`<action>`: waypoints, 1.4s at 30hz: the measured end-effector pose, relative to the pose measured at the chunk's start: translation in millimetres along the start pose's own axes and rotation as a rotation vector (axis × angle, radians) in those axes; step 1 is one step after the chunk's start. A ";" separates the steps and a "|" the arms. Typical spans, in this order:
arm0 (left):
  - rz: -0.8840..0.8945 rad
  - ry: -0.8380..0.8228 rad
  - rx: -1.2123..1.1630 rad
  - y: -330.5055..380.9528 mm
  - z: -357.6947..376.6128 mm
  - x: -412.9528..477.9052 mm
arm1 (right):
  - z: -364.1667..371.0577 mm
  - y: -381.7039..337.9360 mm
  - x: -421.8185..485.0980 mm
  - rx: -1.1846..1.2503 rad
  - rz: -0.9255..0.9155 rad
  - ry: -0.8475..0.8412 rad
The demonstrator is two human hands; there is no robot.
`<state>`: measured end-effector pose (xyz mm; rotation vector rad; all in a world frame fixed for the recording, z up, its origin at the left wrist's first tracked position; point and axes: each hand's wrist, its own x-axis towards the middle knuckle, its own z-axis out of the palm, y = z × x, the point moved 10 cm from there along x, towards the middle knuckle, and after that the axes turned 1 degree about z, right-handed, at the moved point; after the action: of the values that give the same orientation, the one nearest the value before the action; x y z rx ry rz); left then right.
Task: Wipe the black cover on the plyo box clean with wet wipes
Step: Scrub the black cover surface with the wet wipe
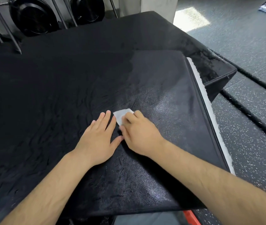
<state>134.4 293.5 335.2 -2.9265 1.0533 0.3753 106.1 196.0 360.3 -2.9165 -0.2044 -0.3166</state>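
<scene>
1. Black textured vinyl cover [169, 88] lay spread over the top of the large black plyo box [218, 73]. Its glossy right part ran to a piped hem with a white fleecy strip [210, 114] along the box's right edge. Its left part looked matte and creased.
2. A small folded white wet wipe [121, 115] sat on the cover about midway across the box top, nearer the near edge than the far one.
3. The right hand [138, 135] held the wipe down with its fingers bent over it and the thumb at the wipe's near edge. Only the wipe's far-left corner showed.
4. The left hand [96, 140] rested flat on the cover just beside the wipe. Its fingers were straight and a little spread, holding nothing, and its thumb lay close against the right hand.
5. Damp sheen showed around the hands and toward the near edge, so the wiping seemed to be under way. The creased left side looked dry and probably remained to be done.
6. Possible trouble from here:
   - The loose cover could ruck up under a hard stroke if the left hand failed to pin it.
   - The small wipe could slide out from under the fingers.
   - A stroke carried to the right edge could snag the wipe on the fleecy strip.
   - The hands lay so close that a leftward stroke could bump them together.
   - One wipe over so wide a surface would likely dry out and leave streaks.
</scene>
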 end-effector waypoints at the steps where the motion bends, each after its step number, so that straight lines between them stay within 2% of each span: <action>1: -0.005 0.002 0.002 -0.4 -0.7 0.8 | -3.3 8.8 5.6 -0.001 0.030 0.001; 5: -0.015 -0.020 0.001 1.1 -0.9 0.8 | -15.1 56.9 45.9 -0.051 0.215 0.030; 7: -0.013 -0.008 -0.015 -0.1 0.9 -1.0 | -13.0 42.9 42.0 0.014 0.159 0.055; 9: -0.012 0.005 -0.024 -0.2 0.8 -2.8 | -4.7 19.8 21.6 0.069 0.034 0.028; 10: -0.015 0.008 -0.022 -0.2 -1.1 -2.8 | -1.5 24.3 14.0 0.091 0.029 0.003; 15: -0.039 0.010 0.078 2.6 -27.8 9.6 | -23.0 108.0 29.9 0.095 0.362 0.059; 16: -0.038 0.044 0.095 4.2 -36.7 16.5 | -21.9 101.1 31.0 0.102 0.364 0.045; 19: -0.021 0.151 0.103 10.0 -56.4 38.9 | -6.9 49.5 22.2 0.171 0.203 -0.025; 21: 0.002 0.093 0.073 8.0 -47.8 54.6 | -6.1 52.4 21.4 0.213 0.169 -0.026; 23: 0.010 -0.008 0.008 1.3 -31.5 61.5 | -15.4 87.2 40.9 0.222 0.256 0.058; 26: 0.026 0.002 -0.080 -5.6 -24.0 60.0 | -26.1 110.7 55.0 0.274 0.437 0.168; 29: 0.029 -0.002 -0.098 -5.0 -21.7 58.3 | -13.3 68.5 58.5 0.231 0.267 0.074; 31: 0.028 -0.001 -0.105 -5.1 -22.5 59.6 | -14.4 82.7 66.9 0.239 0.221 0.052; 35: 0.038 0.001 -0.128 -4.8 -21.8 59.0 | -24.5 151.5 91.7 0.286 0.480 0.127; 37: 0.044 0.002 -0.127 -4.7 -20.3 57.8 | -17.6 134.0 93.9 0.212 0.427 0.106; 38: 0.046 0.001 -0.121 -5.2 -18.9 57.6 | -12.2 111.9 90.4 0.164 0.324 0.068; 40: 0.044 0.011 -0.109 -6.6 -18.4 59.4 | -4.7 76.6 71.6 0.191 0.132 0.043; 42: 0.043 0.010 -0.094 -7.6 -19.3 62.0 | -3.6 80.0 67.6 0.238 0.038 0.068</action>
<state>189.6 258.8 339.4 -2.9947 1.1324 0.4233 183.4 125.4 364.4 -2.6671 -0.1632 -0.3578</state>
